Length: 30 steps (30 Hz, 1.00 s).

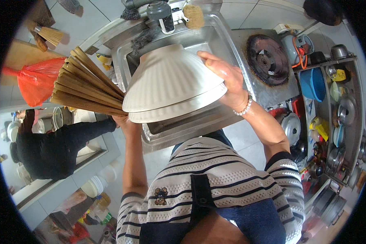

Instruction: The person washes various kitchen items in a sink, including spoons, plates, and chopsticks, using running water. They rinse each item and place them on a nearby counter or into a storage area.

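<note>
Two nested white fluted bowls are held upside down above the stainless-steel sink. My right hand grips their right side, thumb and fingers around the base and rim. At the left of the bowls, my left hand is mostly hidden below a thick bundle of wooden chopsticks. The chopsticks fan out up and left, and their near ends meet the bowls' left rim. My left fingers are largely out of sight, so whether they also support the bowls is unclear.
Behind the sink stand a faucet and a round tan scrubber. A blackened gas burner lies to the right, beside a shelf with a blue basin and pots. A red plastic bag hangs left, near a person in black.
</note>
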Each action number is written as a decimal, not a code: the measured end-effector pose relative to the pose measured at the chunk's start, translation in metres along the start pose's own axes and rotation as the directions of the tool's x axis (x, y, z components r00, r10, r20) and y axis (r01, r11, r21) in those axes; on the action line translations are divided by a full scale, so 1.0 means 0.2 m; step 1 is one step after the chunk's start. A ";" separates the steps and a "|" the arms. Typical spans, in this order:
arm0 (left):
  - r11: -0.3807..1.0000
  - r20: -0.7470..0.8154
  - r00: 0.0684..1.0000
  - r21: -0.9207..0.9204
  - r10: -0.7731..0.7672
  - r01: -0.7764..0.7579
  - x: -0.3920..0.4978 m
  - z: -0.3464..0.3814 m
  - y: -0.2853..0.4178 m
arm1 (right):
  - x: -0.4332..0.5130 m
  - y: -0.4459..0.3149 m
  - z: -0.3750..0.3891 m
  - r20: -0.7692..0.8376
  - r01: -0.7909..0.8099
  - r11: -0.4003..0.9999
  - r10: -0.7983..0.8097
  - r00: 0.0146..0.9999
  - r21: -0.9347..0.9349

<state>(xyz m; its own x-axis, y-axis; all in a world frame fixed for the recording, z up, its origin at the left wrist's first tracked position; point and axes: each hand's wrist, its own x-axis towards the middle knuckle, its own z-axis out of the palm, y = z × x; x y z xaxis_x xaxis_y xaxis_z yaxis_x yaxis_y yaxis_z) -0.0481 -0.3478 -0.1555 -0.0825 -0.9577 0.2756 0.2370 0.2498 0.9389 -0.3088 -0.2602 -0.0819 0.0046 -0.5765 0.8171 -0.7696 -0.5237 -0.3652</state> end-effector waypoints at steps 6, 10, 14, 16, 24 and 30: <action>0.994 0.086 0.996 0.101 0.040 -0.048 0.02 0.00 0.00 | -0.01 -0.01 0.01 -0.042 -0.071 0.993 0.075 0.996 0.093; 0.994 0.047 0.999 0.113 0.006 -0.011 0.02 -0.02 -0.03 | -0.03 0.00 0.01 -0.046 -0.067 0.990 0.073 0.996 0.124; 0.991 0.086 0.990 0.071 0.111 -0.118 0.02 -0.07 -0.10 | -0.10 0.01 0.02 -0.032 -0.111 0.979 0.119 0.992 0.172; 0.983 -0.011 0.997 0.168 -0.076 0.077 0.04 -0.11 -0.13 | -0.15 0.02 0.03 -0.013 -0.148 0.979 0.151 0.988 0.141; 0.950 -0.067 0.991 0.284 -0.115 0.129 0.13 -0.10 -0.16 | -0.25 -0.02 0.09 -0.092 -0.399 0.900 0.418 0.904 0.174; 0.572 0.033 0.862 0.760 -0.505 0.307 0.21 0.06 0.05 | -0.41 -0.05 0.10 0.036 -0.700 0.614 0.742 0.669 0.364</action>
<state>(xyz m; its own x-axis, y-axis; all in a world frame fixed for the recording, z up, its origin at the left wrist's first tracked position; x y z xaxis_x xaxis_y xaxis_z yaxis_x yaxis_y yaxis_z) -0.0604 -0.3833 -0.1327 -0.2226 -0.9473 -0.2302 -0.6258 -0.0422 0.7788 -0.2891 -0.2206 -0.1546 -0.5451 -0.7971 0.2599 -0.2432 -0.1463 -0.9589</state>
